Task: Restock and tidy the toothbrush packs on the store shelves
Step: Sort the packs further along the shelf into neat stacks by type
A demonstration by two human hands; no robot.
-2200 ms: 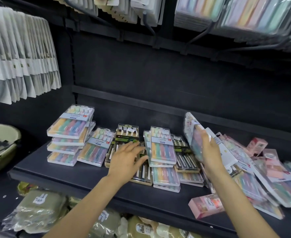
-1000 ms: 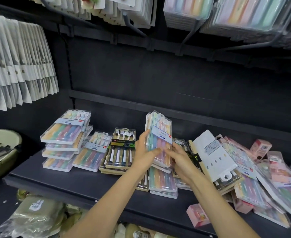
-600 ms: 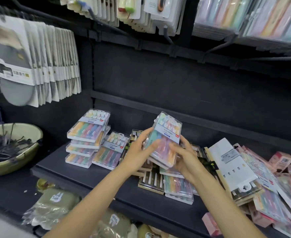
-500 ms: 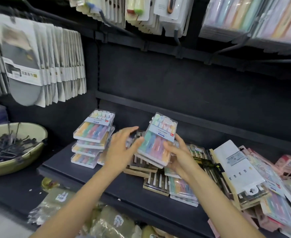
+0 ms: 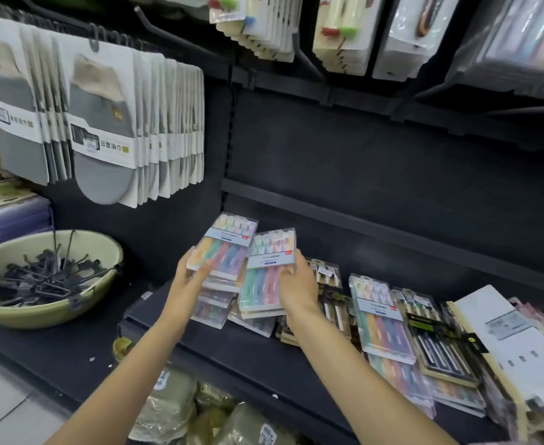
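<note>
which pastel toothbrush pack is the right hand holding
The pastel pack with its white label facing the camera, beside the tall left stack. The right hand grips its right edge; the left hand steadies that stack.

On the shelf (image 5: 232,351), a stack of toothbrush packs (image 5: 222,268) sits at the left end, with a second stack (image 5: 264,284) just beside it on the right. Further right lie more packs (image 5: 383,326), overlapping toward the right end. A basin (image 5: 49,309) stands left of the shelf, under hanging cards (image 5: 103,123).

Dim dark shelving under soft overhead light; glare whitens the hanging packs (image 5: 517,36) far right, edges bow with wide-angle distortion, slight blur throughout.
</note>
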